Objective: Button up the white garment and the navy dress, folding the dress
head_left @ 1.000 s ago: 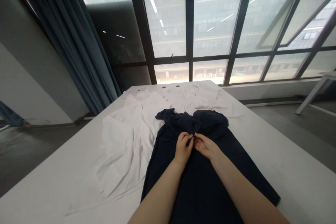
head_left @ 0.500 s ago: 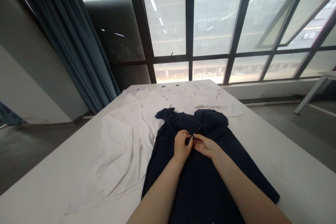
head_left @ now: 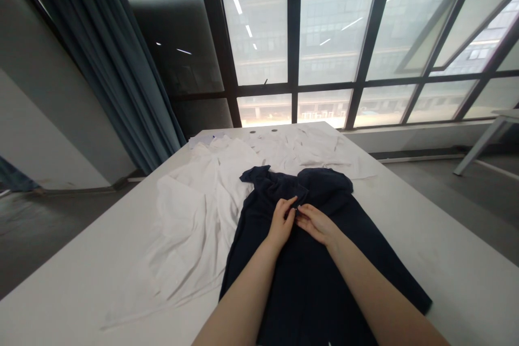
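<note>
A dark navy shirt lies flat on the white table, collar away from me. My left hand and my right hand meet at the front opening just below the collar. Both pinch the fabric there, fingertips almost touching around a small button or fastening that I cannot make out clearly. My forearms lie over the shirt's body.
Several white garments are spread on the table to the left of the navy shirt and beyond it. A dark blue curtain hangs at the left. Large windows stand past the table's far edge. Another table's leg shows at right.
Both hands have crept a little farther up the shirt's front toward the collar; the left fingers have shifted their pinch. The shirt itself has not moved.
</note>
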A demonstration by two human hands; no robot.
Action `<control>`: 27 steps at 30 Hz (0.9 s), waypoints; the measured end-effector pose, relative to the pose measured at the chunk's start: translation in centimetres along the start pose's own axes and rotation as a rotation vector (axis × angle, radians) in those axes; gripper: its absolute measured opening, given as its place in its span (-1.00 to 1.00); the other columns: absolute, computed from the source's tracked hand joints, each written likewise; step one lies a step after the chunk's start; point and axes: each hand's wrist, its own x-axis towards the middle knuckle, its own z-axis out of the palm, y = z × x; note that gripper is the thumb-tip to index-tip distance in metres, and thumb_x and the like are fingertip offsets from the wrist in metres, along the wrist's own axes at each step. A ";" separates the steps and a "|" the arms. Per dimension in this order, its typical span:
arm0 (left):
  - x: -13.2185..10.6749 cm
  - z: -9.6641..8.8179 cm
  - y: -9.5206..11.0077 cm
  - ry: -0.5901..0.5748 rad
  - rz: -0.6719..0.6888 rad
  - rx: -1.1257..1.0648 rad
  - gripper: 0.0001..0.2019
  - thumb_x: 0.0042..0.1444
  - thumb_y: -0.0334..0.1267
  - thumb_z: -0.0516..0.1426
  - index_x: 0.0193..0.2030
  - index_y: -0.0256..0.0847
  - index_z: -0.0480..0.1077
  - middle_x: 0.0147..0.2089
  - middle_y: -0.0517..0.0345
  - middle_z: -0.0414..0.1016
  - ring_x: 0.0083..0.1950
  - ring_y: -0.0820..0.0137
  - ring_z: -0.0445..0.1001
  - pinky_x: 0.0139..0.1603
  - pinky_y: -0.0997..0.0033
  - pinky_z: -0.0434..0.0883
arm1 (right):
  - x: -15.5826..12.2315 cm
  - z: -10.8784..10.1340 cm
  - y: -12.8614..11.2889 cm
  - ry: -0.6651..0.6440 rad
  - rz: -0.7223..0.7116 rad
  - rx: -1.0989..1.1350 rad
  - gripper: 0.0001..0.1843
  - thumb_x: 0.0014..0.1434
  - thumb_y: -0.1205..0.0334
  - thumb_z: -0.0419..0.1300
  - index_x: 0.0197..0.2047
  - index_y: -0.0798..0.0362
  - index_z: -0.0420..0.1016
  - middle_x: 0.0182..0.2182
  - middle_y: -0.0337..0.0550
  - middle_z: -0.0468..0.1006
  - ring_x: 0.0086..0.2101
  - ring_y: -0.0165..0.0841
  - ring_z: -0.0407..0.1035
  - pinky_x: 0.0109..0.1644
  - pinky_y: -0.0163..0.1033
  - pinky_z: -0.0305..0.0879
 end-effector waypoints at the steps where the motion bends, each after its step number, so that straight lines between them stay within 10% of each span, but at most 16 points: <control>1: 0.0 0.0 0.0 -0.012 -0.006 -0.008 -0.68 0.09 -0.34 -0.06 -0.01 -0.11 0.27 -0.29 0.12 0.22 -0.25 0.42 0.26 -0.21 0.36 0.29 | -0.1 0.0 -0.1 -0.012 0.008 -0.010 -0.82 -0.14 0.34 0.23 -0.58 0.07 0.24 -0.58 -0.31 0.42 -0.46 -0.50 0.37 -0.26 -0.34 0.27; 17: -0.2 0.3 -0.4 0.162 -0.054 -0.026 -0.95 0.07 -0.31 -0.04 -0.33 -0.20 0.21 -0.33 0.16 0.22 -0.27 0.43 0.25 -0.23 0.43 0.26 | 0.4 -0.2 -0.8 0.189 0.088 0.128 -0.87 -0.02 0.45 0.04 -0.50 0.09 0.34 -0.50 -0.18 0.47 -0.42 -0.44 0.39 -0.23 -0.29 0.32; 27: 0.7 -0.1 -2.2 0.525 -0.265 -0.451 -0.82 0.09 -0.15 -0.06 -0.18 -0.14 0.10 -0.43 0.27 0.20 -0.46 0.56 0.28 -0.38 0.54 0.30 | 0.3 -0.8 -1.7 0.435 -0.499 0.010 -0.81 -0.06 0.14 0.15 -0.49 -0.02 0.18 -0.57 -0.33 0.36 -0.53 -0.47 0.29 -0.33 -0.27 0.30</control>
